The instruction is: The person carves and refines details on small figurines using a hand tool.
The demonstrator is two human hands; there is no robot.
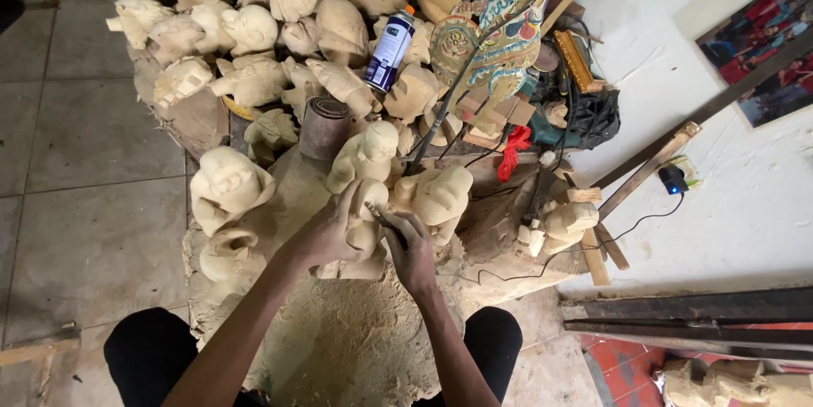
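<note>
A pale carved wooden figure (364, 229) is gripped by the left hand (326, 233), fingers wrapped around its side, on a sawdust-covered work block (356, 339). A thin carving tool (385, 222) is pinched in the right hand (412, 250), its tip touching the figure. Behind, unfinished carvings (254, 30) are piled around a spray can (389, 49).
</note>
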